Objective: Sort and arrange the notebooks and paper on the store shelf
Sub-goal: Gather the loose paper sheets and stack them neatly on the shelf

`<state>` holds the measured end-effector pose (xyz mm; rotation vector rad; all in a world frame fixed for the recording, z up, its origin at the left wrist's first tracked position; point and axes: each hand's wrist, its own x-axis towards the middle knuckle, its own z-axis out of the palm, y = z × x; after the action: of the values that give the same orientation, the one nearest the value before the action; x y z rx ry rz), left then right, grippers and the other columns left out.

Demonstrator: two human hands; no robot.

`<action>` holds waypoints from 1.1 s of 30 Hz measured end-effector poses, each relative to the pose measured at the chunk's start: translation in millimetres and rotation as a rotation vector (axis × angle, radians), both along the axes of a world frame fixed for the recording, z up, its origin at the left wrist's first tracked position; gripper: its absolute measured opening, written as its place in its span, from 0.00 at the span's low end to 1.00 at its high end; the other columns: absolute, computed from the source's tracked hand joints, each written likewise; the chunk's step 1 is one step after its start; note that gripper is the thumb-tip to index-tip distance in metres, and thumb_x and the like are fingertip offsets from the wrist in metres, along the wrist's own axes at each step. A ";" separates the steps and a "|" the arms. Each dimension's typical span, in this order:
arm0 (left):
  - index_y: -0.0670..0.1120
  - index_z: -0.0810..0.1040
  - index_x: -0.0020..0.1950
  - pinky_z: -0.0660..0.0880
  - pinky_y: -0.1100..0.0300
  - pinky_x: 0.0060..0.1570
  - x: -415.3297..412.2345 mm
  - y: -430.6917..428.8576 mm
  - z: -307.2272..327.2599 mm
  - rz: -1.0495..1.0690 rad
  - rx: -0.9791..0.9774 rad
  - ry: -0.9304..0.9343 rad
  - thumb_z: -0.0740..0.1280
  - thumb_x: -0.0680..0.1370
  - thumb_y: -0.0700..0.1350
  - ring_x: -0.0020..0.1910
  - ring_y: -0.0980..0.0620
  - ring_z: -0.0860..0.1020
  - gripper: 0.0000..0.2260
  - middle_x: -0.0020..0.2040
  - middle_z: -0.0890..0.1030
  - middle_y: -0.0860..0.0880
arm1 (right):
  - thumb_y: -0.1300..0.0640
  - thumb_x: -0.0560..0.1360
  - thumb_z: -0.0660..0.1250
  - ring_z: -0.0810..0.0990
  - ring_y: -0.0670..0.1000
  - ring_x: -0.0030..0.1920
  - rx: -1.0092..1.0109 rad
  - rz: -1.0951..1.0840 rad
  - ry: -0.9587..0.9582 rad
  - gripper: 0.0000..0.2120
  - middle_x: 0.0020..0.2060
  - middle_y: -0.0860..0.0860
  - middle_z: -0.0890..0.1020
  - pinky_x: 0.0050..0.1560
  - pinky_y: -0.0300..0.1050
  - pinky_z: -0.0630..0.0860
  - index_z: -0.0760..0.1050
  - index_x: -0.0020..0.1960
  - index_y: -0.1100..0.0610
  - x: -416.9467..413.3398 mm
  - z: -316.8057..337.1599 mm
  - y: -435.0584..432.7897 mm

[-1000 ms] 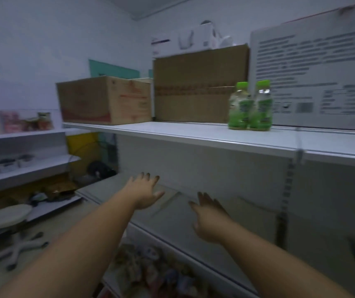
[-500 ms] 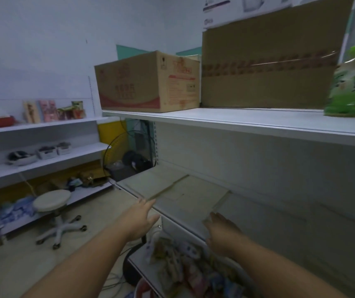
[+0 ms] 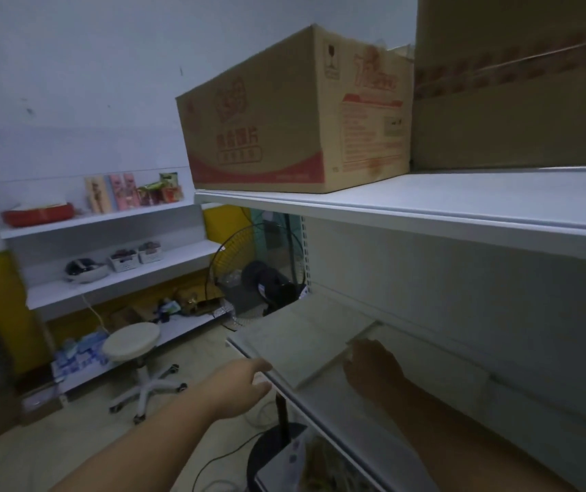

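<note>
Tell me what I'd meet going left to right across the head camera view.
Red tray, white stool, left hand, right hand, plain cardboard box.

Open gap beneath upper shelf point(image 3: 461, 207), paper sheets point(image 3: 305, 335) flat on lower shelf point(image 3: 319, 426), fan point(image 3: 248, 264) leftward

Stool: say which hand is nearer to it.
Left. The left hand is at the shelf's front edge, right of the stool; the right hand lies farther right, over the shelf.

The big plain box point(image 3: 518, 111) ran off the top and right edges; the right hand point(image 3: 373, 371) lay in shadow, its grip unclear.
</note>
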<state>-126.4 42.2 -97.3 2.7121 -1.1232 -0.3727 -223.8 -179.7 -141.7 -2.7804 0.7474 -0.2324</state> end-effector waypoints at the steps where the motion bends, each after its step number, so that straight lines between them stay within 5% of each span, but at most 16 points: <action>1: 0.54 0.66 0.72 0.64 0.59 0.68 6.9 -0.3 -2.0 -0.007 0.009 0.010 0.59 0.80 0.53 0.70 0.55 0.67 0.20 0.72 0.68 0.53 | 0.50 0.80 0.55 0.70 0.55 0.65 0.038 -0.034 -0.006 0.20 0.65 0.55 0.72 0.64 0.46 0.69 0.67 0.68 0.58 11.4 -1.7 -0.6; 8: 0.55 0.69 0.69 0.67 0.61 0.64 66.6 -21.6 8.1 -0.109 -0.075 0.004 0.59 0.80 0.51 0.65 0.56 0.72 0.17 0.70 0.70 0.54 | 0.40 0.71 0.66 0.75 0.54 0.61 0.165 -0.262 0.072 0.28 0.62 0.53 0.76 0.58 0.44 0.72 0.71 0.64 0.57 58.2 -9.1 -8.2; 13: 0.56 0.66 0.71 0.64 0.58 0.69 126.8 -56.1 21.9 -0.237 -0.159 -0.044 0.63 0.79 0.48 0.70 0.53 0.66 0.21 0.74 0.65 0.53 | 0.60 0.72 0.70 0.77 0.49 0.39 0.655 -0.201 -0.204 0.11 0.48 0.57 0.77 0.34 0.35 0.74 0.68 0.49 0.57 72.0 4.7 -13.8; 15: 0.56 0.60 0.75 0.54 0.52 0.74 150.5 -73.5 30.6 -0.353 -0.103 -0.101 0.67 0.76 0.50 0.75 0.52 0.59 0.29 0.77 0.58 0.53 | 0.68 0.75 0.65 0.79 0.50 0.35 0.955 -0.164 -0.396 0.09 0.44 0.58 0.79 0.31 0.39 0.78 0.69 0.46 0.56 79.3 18.7 -5.3; 17: 0.57 0.57 0.75 0.45 0.47 0.75 175.5 -88.1 41.1 -0.426 0.044 -0.128 0.71 0.72 0.54 0.76 0.52 0.54 0.36 0.77 0.58 0.55 | 0.70 0.75 0.64 0.82 0.49 0.31 1.050 -0.145 -0.517 0.10 0.38 0.55 0.81 0.29 0.41 0.78 0.71 0.45 0.55 88.4 34.0 -0.3; 20: 0.53 0.74 0.64 0.71 0.61 0.60 207.5 -94.9 58.3 -0.447 0.181 0.067 0.75 0.69 0.54 0.60 0.53 0.75 0.25 0.64 0.76 0.53 | 0.67 0.75 0.65 0.83 0.49 0.34 1.010 -0.106 -0.580 0.07 0.38 0.54 0.83 0.33 0.41 0.78 0.75 0.47 0.56 107.7 53.4 4.3; 23: 0.50 0.79 0.54 0.77 0.69 0.44 230.7 -86.0 53.5 -0.470 0.184 0.397 0.72 0.73 0.46 0.47 0.56 0.80 0.10 0.49 0.82 0.54 | 0.61 0.76 0.66 0.82 0.51 0.36 0.950 -0.184 -0.627 0.03 0.38 0.53 0.83 0.38 0.41 0.77 0.78 0.46 0.55 121.7 62.1 3.3; 25: 0.47 0.78 0.58 0.78 0.65 0.51 248.3 -76.7 29.9 -0.424 0.057 0.581 0.70 0.75 0.43 0.50 0.54 0.81 0.13 0.53 0.82 0.51 | 0.58 0.77 0.64 0.81 0.53 0.40 0.832 -0.368 -0.655 0.05 0.42 0.55 0.83 0.41 0.42 0.75 0.78 0.47 0.56 126.4 50.1 -6.9; 27: 0.46 0.78 0.60 0.77 0.52 0.58 262.5 -70.9 -3.0 -0.313 -0.162 0.791 0.72 0.72 0.44 0.53 0.47 0.82 0.16 0.54 0.83 0.48 | 0.52 0.78 0.63 0.79 0.55 0.51 0.425 -0.580 -0.367 0.13 0.53 0.57 0.80 0.47 0.41 0.72 0.75 0.57 0.58 121.3 26.0 -22.6; 29: 0.42 0.78 0.58 0.76 0.45 0.56 270.1 -71.0 -34.2 -0.122 -0.371 1.014 0.74 0.70 0.40 0.51 0.40 0.82 0.17 0.52 0.84 0.43 | 0.44 0.76 0.63 0.75 0.56 0.61 0.270 -0.736 -0.130 0.26 0.62 0.56 0.76 0.57 0.43 0.73 0.67 0.68 0.58 115.2 -2.1 -26.4; 33: 0.41 0.80 0.55 0.77 0.42 0.53 268.4 -75.2 -68.6 0.033 -0.589 1.022 0.71 0.71 0.35 0.47 0.38 0.82 0.12 0.45 0.85 0.43 | 0.37 0.74 0.60 0.70 0.57 0.66 0.173 -0.847 -0.059 0.36 0.67 0.55 0.72 0.62 0.48 0.71 0.57 0.74 0.58 127.8 -20.1 -24.0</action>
<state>142.0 -33.0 -166.0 1.6315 -0.6989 -1.0528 -96.0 -203.7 -161.8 -2.1280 1.7851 -0.3699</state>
